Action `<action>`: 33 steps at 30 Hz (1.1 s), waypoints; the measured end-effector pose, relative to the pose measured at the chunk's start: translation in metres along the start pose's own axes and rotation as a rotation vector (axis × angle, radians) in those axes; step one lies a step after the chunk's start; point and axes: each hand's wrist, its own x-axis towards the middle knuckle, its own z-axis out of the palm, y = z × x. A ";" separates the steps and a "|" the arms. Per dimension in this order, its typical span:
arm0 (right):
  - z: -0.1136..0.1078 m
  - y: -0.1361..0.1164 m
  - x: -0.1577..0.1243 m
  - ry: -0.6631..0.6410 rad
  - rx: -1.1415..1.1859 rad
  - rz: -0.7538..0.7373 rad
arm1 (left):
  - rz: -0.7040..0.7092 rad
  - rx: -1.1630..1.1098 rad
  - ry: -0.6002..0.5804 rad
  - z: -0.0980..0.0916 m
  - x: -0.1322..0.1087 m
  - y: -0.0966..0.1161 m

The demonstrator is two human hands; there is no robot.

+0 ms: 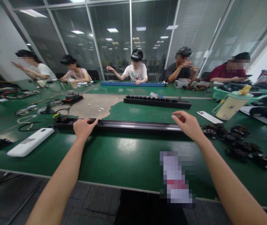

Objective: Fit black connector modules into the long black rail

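Note:
A long black power-strip rail [135, 126] lies crosswise on the green table [114, 156] in front of me. My left hand [83, 128] is closed on the rail near its left end, thumb resting by a black socket module seated there. My right hand [187, 124] hovers over the rail's right end with fingertips pinched together; what they hold, if anything, is too small to make out. A pile of loose black socket modules [238, 143] lies to the right of that hand.
A second black strip with sockets [156, 101] lies farther back, a blue one [133, 83] beyond. A white box [30, 142] sits at left, a cream bottle [232, 106] and white phone [209, 117] at right. Several people work along the far edge.

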 end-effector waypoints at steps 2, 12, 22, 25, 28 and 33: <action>0.014 0.004 -0.005 -0.059 0.035 0.008 | 0.007 0.002 0.006 0.000 0.000 -0.001; 0.039 0.034 -0.016 -0.140 -0.010 0.050 | 0.027 0.020 -0.005 -0.003 0.000 -0.003; 0.042 0.033 -0.016 -0.154 -0.013 0.092 | 0.059 0.019 0.015 -0.004 -0.002 -0.001; 0.043 0.033 -0.016 -0.157 -0.011 0.101 | 0.066 0.036 0.012 -0.005 -0.002 0.000; 0.042 0.032 -0.017 -0.155 -0.005 0.103 | 0.065 0.050 0.006 -0.007 -0.003 0.002; 0.041 0.028 -0.017 -0.134 -0.017 0.105 | 0.058 0.038 -0.022 -0.007 -0.002 0.003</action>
